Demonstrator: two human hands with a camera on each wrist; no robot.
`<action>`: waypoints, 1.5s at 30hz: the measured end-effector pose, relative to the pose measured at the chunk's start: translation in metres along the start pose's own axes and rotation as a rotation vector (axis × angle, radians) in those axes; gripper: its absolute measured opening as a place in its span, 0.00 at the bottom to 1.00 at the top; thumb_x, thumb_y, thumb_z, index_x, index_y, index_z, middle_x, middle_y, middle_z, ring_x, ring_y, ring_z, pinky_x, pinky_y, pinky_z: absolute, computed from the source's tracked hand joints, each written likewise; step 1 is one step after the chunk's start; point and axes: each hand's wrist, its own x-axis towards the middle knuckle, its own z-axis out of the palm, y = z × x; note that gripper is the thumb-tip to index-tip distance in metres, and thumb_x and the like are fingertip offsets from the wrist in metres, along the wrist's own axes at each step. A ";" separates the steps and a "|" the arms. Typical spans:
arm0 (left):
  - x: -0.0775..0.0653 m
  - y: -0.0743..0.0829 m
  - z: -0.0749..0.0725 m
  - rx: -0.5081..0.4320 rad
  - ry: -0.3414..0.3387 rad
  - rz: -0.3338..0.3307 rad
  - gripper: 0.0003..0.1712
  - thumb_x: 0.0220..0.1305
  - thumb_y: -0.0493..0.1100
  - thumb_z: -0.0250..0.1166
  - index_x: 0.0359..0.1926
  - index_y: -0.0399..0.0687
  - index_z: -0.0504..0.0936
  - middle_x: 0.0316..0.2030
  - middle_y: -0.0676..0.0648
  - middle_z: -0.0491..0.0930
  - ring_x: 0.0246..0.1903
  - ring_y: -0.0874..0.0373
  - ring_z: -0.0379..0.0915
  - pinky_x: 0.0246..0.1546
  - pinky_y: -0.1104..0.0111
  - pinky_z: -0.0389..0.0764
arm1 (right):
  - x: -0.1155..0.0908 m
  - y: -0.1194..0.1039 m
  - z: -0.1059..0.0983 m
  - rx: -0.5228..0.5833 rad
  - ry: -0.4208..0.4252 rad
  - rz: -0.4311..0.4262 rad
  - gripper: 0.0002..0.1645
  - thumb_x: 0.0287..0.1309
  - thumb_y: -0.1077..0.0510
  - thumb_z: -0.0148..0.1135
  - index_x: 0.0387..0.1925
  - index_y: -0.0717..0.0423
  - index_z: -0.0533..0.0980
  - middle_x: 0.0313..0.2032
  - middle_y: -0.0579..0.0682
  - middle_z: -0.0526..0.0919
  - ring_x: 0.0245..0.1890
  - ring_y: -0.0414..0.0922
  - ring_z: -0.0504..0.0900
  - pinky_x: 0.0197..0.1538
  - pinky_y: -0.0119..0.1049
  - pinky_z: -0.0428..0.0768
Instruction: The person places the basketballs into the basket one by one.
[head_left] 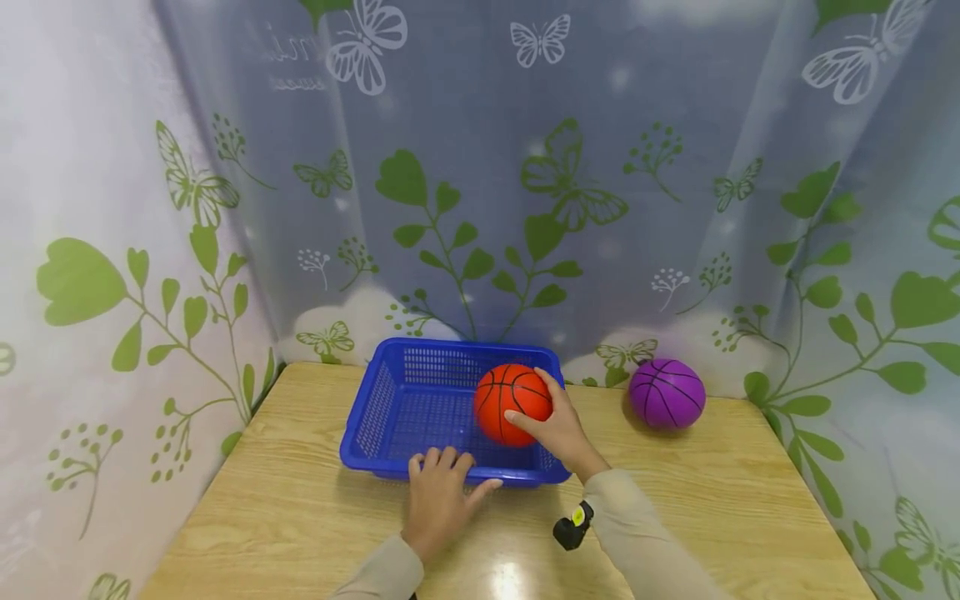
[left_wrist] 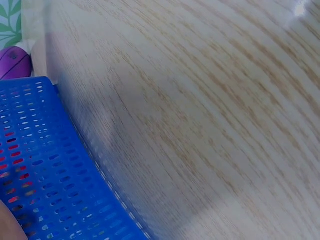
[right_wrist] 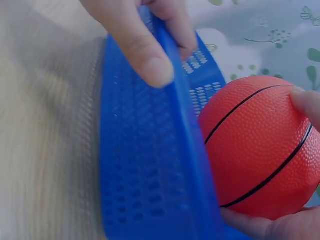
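Observation:
A blue plastic basket [head_left: 431, 417] with slotted walls stands on the table. Over its near rim my left hand [head_left: 441, 498] is hooked, fingers inside and thumb outside, gripping the wall; the right wrist view shows that thumb [right_wrist: 157, 70] against the slotted side. My right hand [head_left: 558, 429] holds a red toy basketball [head_left: 504, 400] with black lines, thumb and fingers spread around it. This ball is within the basket's right half, close to the near right corner. In the left wrist view, bits of red show through the basket's slots [left_wrist: 55, 165].
A purple toy basketball [head_left: 667, 394] rests on the wooden table [head_left: 262, 517], right of the basket near the back edge. Behind and at both sides hang curtains [head_left: 480, 167] printed with leaves and butterflies. A small black device [head_left: 573, 527] sits at the right wrist.

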 end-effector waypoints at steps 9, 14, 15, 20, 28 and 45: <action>0.001 0.001 0.001 -0.020 0.036 0.012 0.31 0.53 0.74 0.59 0.34 0.53 0.82 0.32 0.51 0.77 0.36 0.52 0.71 0.45 0.52 0.66 | 0.010 0.009 0.023 0.087 -0.058 0.115 0.53 0.51 0.48 0.72 0.73 0.47 0.52 0.67 0.63 0.61 0.60 0.64 0.70 0.53 0.56 0.76; 0.001 0.000 0.004 -0.007 0.083 0.035 0.31 0.53 0.75 0.57 0.32 0.53 0.81 0.30 0.51 0.76 0.35 0.52 0.70 0.43 0.52 0.66 | 0.013 0.011 0.031 0.190 -0.092 0.186 0.53 0.52 0.49 0.70 0.73 0.50 0.51 0.65 0.66 0.61 0.58 0.67 0.71 0.46 0.56 0.79; 0.001 0.000 0.004 -0.003 0.089 0.036 0.32 0.53 0.75 0.57 0.32 0.53 0.81 0.30 0.51 0.76 0.35 0.52 0.70 0.43 0.52 0.66 | 0.013 0.012 0.032 0.197 -0.096 0.193 0.53 0.53 0.49 0.70 0.73 0.51 0.51 0.65 0.67 0.61 0.58 0.68 0.71 0.45 0.56 0.80; 0.001 0.001 0.005 -0.006 0.071 0.026 0.32 0.53 0.76 0.56 0.32 0.53 0.80 0.30 0.51 0.76 0.34 0.52 0.70 0.43 0.52 0.67 | 0.014 0.015 0.037 0.213 -0.097 0.255 0.54 0.52 0.47 0.70 0.73 0.53 0.50 0.65 0.68 0.60 0.57 0.70 0.71 0.41 0.57 0.80; 0.001 0.001 0.004 -0.001 0.066 0.014 0.31 0.52 0.75 0.58 0.32 0.53 0.80 0.30 0.52 0.76 0.35 0.52 0.69 0.44 0.52 0.66 | 0.013 0.017 0.043 0.223 -0.098 0.298 0.54 0.52 0.47 0.70 0.73 0.52 0.49 0.65 0.68 0.59 0.57 0.71 0.70 0.40 0.57 0.80; 0.000 -0.001 0.004 0.015 0.076 0.026 0.32 0.52 0.75 0.58 0.32 0.53 0.81 0.30 0.51 0.76 0.36 0.52 0.70 0.44 0.52 0.65 | 0.012 0.016 0.037 0.434 -0.148 0.139 0.34 0.68 0.56 0.53 0.69 0.64 0.56 0.68 0.69 0.56 0.66 0.66 0.61 0.58 0.56 0.71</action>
